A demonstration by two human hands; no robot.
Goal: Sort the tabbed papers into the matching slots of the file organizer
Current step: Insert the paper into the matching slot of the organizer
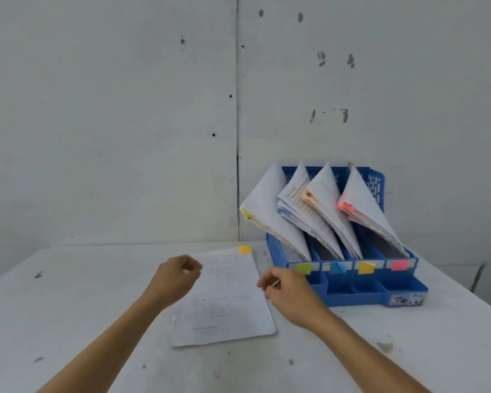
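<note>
Orange-tabbed paper [224, 307] flat, just left of blue organizer [352, 300] w/ 4 filled slots.

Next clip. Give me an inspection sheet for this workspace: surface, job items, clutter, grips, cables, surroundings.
Surface: white table, scuffed, with dark marks.
Job's things: blue file organizer at the back right. It has four slots with front labels in green, blue, orange and pink, each holding leaning filed papers. A loose sheet with an orange tab lies flat on the table in front.
Clutter: nothing seen.
Grips: left hand over the sheet's left edge, right hand at its right edge. Both have curled fingers, and it is too blurred to tell whether either holds anything.
Cables: nothing seen.
Surroundings: pale wall with a vertical seam and dark spots.
</note>
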